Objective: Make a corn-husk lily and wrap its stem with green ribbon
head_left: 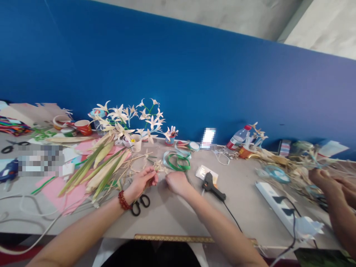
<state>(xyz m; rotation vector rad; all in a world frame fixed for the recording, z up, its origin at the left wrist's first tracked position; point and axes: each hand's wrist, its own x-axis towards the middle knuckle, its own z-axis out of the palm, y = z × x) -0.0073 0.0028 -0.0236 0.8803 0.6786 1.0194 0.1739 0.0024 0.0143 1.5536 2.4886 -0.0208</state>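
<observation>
My left hand [145, 180], with a red bead bracelet at the wrist, is closed with its fingertips curled together; what it holds, if anything, is too small to name. Close beside it, my right hand [177, 182] is a loose fist seen from the back, its fingertips hidden. Pale husk pieces [159, 166] lie just behind both hands. Black-handled scissors [140, 204] lie partly under my left wrist. A black hot glue gun [211, 187] rests right of my right hand on a small white card [202, 172]. Green ribbon [179, 162] is coiled behind the hands.
Corn husks [102, 167] lie on pink paper [52, 194] at left. Several husk flowers [151, 120] stand behind in a cup [136, 143]. A power strip [274, 205], a bottle [238, 137] and another person's hands [322, 178] are at right. A ruler [172, 237] lies along the front edge.
</observation>
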